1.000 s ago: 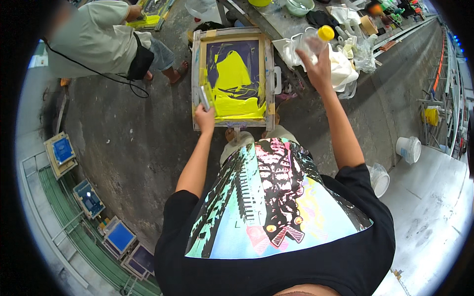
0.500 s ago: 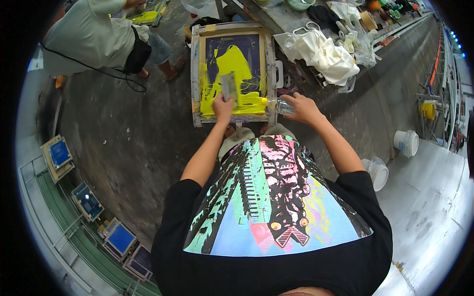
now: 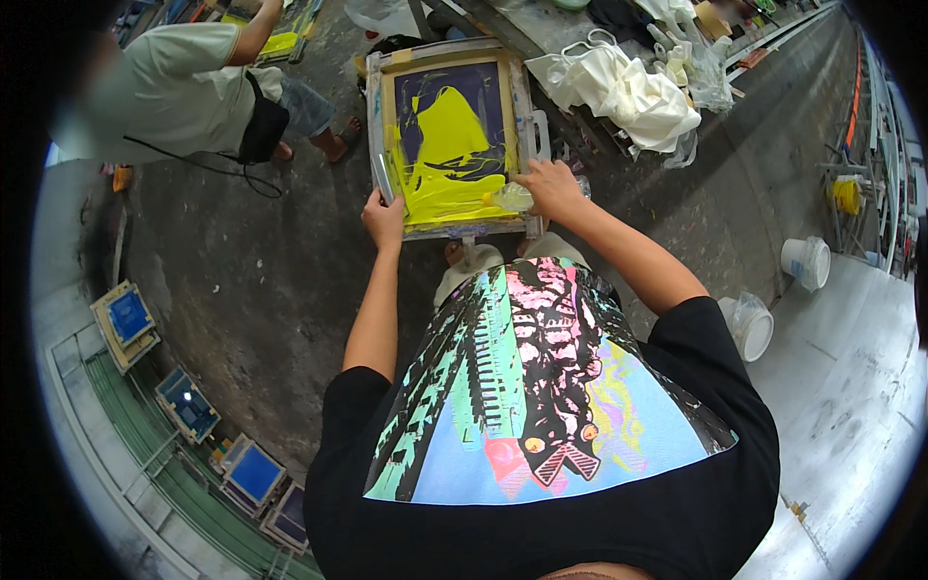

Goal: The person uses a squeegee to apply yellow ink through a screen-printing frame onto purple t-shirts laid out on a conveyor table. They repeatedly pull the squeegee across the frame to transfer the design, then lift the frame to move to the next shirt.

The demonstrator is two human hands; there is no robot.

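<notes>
A screen-printing frame (image 3: 375, 121) stands in front of me, its dark mesh (image 3: 483, 82) largely covered by bright yellow ink (image 3: 449, 126). My left hand (image 3: 385, 220) is closed on a squeegee (image 3: 387, 176), which is tilted along the frame's left rail. Over the near right corner, my right hand (image 3: 553, 188) grips a clear plastic bottle (image 3: 512, 198) lying sideways. The bottle's yellow-tinted mouth points left, low over the inked mesh; whether it touches the ink I cannot tell.
At upper left another person (image 3: 193, 87) stands beside a second yellow-inked screen (image 3: 280, 43). White crumpled cloth (image 3: 619, 92) lies on the bench at upper right. White buckets (image 3: 749, 329) stand on the right. Several blue-meshed frames (image 3: 256, 472) lean at lower left.
My left hand has carried the squeegee from mid-screen to the left rail. My right hand and the bottle have moved left, further over the screen. The other person's arm has lifted.
</notes>
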